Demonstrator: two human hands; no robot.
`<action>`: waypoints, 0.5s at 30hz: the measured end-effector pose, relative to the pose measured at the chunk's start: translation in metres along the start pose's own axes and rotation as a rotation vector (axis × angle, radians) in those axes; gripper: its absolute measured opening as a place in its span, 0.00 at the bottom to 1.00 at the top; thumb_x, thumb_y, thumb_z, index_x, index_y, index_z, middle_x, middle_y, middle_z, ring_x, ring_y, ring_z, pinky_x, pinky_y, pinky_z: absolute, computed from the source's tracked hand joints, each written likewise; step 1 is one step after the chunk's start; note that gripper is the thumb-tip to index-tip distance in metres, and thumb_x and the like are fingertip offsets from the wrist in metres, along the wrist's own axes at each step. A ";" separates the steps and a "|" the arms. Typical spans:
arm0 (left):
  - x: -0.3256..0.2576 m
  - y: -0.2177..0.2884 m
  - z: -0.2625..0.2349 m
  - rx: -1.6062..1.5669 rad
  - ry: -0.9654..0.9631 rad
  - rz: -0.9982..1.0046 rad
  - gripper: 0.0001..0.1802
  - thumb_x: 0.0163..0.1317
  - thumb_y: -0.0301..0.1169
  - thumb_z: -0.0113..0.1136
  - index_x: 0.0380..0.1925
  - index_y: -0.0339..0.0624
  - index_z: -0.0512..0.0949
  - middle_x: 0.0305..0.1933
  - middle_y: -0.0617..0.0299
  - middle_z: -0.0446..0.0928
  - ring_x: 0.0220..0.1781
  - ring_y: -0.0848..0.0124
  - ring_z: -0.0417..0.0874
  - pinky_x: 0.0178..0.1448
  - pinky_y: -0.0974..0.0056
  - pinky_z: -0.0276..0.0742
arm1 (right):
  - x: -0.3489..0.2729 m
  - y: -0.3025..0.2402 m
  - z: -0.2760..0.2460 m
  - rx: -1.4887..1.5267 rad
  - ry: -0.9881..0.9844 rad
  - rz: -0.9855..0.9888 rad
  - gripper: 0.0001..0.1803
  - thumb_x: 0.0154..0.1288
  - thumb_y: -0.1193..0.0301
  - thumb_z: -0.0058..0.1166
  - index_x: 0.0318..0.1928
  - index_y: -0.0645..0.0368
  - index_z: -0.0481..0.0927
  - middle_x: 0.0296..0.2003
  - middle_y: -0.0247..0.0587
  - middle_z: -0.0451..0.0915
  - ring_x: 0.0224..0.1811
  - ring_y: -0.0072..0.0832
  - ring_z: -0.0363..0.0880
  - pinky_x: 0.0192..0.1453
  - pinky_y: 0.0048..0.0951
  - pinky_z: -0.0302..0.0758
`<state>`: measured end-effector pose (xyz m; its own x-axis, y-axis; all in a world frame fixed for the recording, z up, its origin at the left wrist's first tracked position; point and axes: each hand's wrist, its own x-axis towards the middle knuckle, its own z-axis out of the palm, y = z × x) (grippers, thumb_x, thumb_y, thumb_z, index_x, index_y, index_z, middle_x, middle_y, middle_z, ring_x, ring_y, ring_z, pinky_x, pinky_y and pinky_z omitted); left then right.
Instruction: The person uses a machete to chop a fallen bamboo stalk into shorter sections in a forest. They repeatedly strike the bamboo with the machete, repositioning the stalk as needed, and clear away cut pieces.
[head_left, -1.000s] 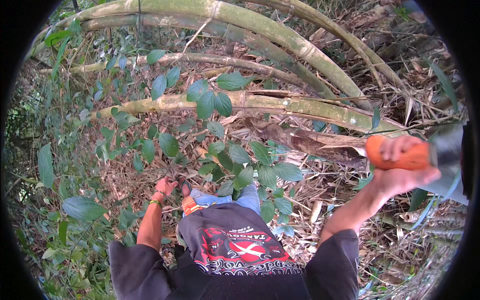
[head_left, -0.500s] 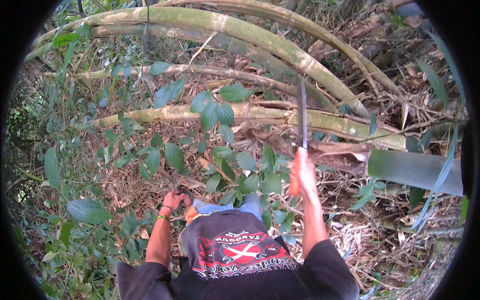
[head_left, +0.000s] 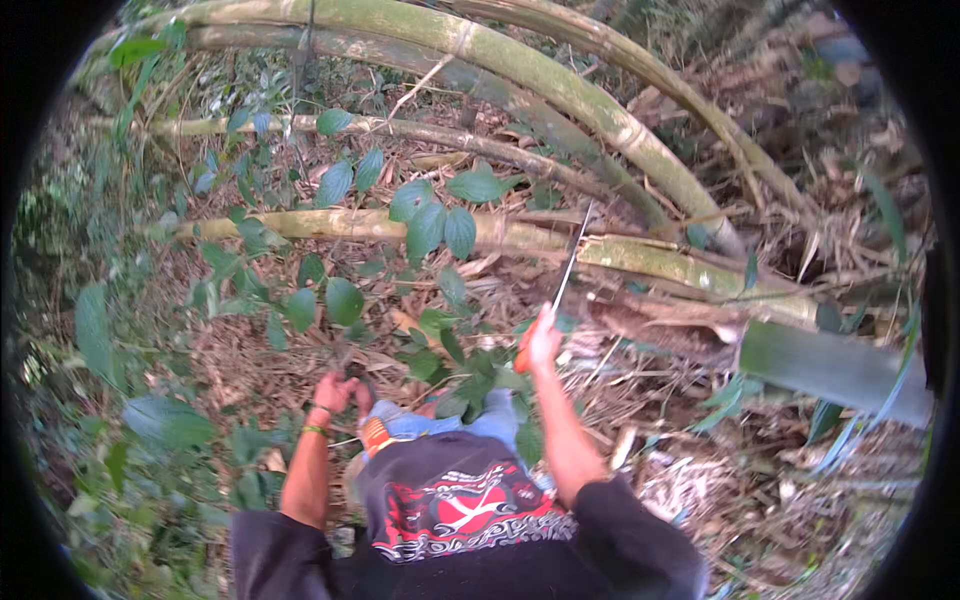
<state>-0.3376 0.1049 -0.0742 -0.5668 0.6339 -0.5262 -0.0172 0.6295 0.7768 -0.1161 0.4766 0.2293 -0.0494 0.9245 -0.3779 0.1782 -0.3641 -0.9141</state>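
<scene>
In my right hand (head_left: pixel 542 345) is the orange handle of a machete (head_left: pixel 570 265), fingers wrapped round it. Its long, narrow blade points up and away, with the tip beside a pale, splintered break in a yellow-green bamboo pole (head_left: pixel 665 262). Low on the left, my left hand (head_left: pixel 335 392) is closed near my hip, a cord on its wrist. Next to it are a dark piece and an orange striped band (head_left: pixel 375 436); what the fingers hold, if anything, I cannot make out.
Thick arching bamboo stems (head_left: pixel 490 58) cross the far side. A cut green bamboo section (head_left: pixel 835 370) lies at the right by a dry brown sheath (head_left: pixel 665 325). Leafy plants (head_left: pixel 425 228) stand between me and the poles; dry litter (head_left: pixel 700 490) covers the ground.
My right hand and the machete have swung down and left, the blade now tilted. The bamboo pole's break shows wider beside the blade. My left hand stays near my hip.
</scene>
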 end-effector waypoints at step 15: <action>0.023 0.038 -0.026 0.243 -0.088 -0.098 0.41 0.54 0.61 0.65 0.55 0.37 0.78 0.51 0.43 0.83 0.55 0.48 0.83 0.60 0.51 0.78 | -0.177 -0.352 0.034 -0.115 -0.122 -1.100 0.43 0.63 0.22 0.31 0.29 0.54 0.68 0.17 0.29 0.63 0.19 0.22 0.65 0.26 0.30 0.67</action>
<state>-0.3727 0.1314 -0.0476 -0.4983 0.5949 -0.6307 0.1360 0.7721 0.6208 -0.2033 0.4370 0.6129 -0.3319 0.7175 0.6124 0.0674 0.6656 -0.7433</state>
